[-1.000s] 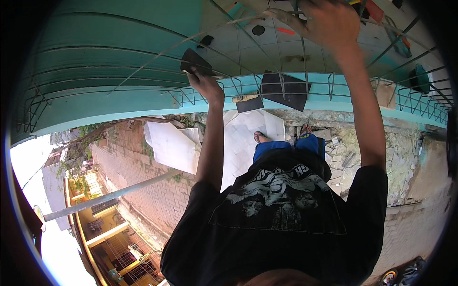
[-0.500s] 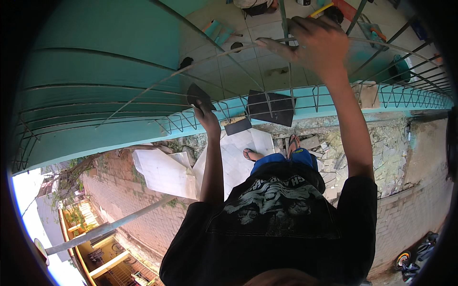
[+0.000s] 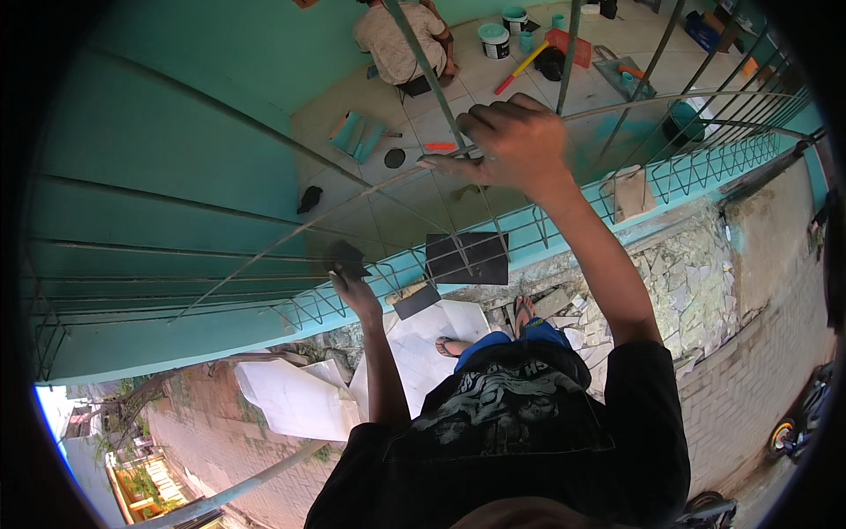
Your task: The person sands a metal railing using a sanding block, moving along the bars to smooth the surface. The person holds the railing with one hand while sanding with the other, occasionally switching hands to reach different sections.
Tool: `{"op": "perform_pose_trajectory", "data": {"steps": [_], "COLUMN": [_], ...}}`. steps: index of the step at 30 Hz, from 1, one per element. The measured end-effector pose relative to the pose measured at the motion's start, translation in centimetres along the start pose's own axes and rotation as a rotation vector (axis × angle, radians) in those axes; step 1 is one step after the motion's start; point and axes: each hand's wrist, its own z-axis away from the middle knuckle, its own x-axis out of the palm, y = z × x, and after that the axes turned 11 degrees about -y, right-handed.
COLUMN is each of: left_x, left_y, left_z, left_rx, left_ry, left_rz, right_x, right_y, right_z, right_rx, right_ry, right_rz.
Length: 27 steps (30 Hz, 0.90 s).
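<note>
My left hand is closed on a bent dark sheet that looks like sandpaper, held up against the thin bars at the left of the metal grille. Higher up, my right hand curls its fingers over a grille bar, the thumb lying along the curved rod. A larger flat black sheet rests by the turquoise ledge, between my two arms. Next to it is a smaller dark piece.
Beyond the grille, a person crouches on a tiled floor near paint buckets, a red dustpan and a turquoise-smeared tray. White boards and broken tile pieces surround my sandalled feet. Motorbikes stand at the right.
The view has tilted up, bringing the crouching person and buckets further into sight. The dark sheet in my left hand has shifted and turned against the bars. My right hand stays on the grille.
</note>
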Motion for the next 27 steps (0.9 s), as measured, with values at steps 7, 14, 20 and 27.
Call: {"op": "perform_pose_trajectory", "data": {"steps": [7, 14, 20, 27], "left_x": [0.7, 3.0, 1.6, -1.2], "left_y": [1.2, 10.4, 0.2, 3.5], "left_z": [0.5, 0.2, 0.0, -1.0], "left_rx": [0.068, 0.078, 0.058, 0.314], "left_ry": [0.025, -0.006, 0.076, 0.07], "left_rz": [-0.077, 0.022, -0.06, -1.005], "right_x": [0.2, 1.6, 1.2, 1.8], "right_y": [0.1, 1.0, 0.7, 1.1], "right_z": [0.5, 1.1, 0.7, 0.8], "right_rx": [0.016, 0.008, -0.001, 0.025], "right_ry": [0.022, 0.151, 0.166, 0.215], "right_rz": [0.009, 0.009, 0.003, 0.023]}}
